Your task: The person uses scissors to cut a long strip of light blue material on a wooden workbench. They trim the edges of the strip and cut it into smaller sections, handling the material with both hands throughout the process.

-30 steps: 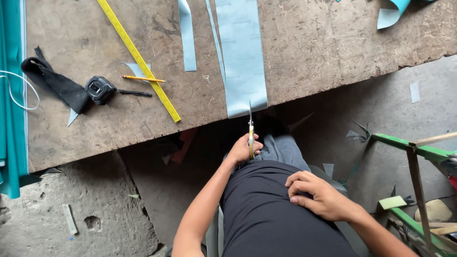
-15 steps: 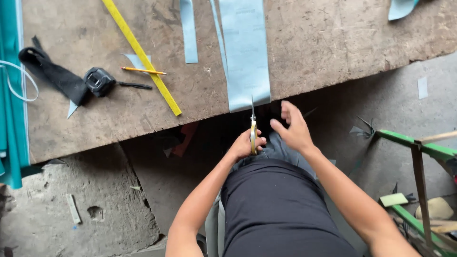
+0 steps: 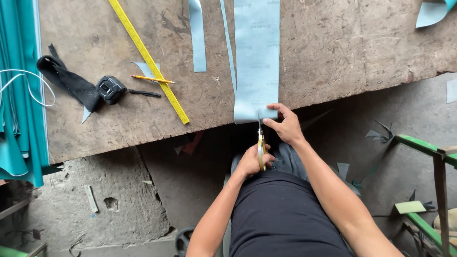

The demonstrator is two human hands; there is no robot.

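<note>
A wide light-blue strip of sheet material lies on the worn wooden table, its near end hanging over the front edge. My left hand grips yellow-handled scissors whose blades point up at that near end. My right hand pinches the strip's lower right corner at the table edge. Two narrower blue strips lie just left of the wide one.
A yellow ruler runs diagonally across the table, with a pencil, a black tape measure and a black cloth near it. Teal fabric hangs at the left edge. A green frame stands on the right.
My right hand rose from my lap to the table edge and took hold of the wide strip's corner. The scissors in my left hand stayed at the strip's end.
</note>
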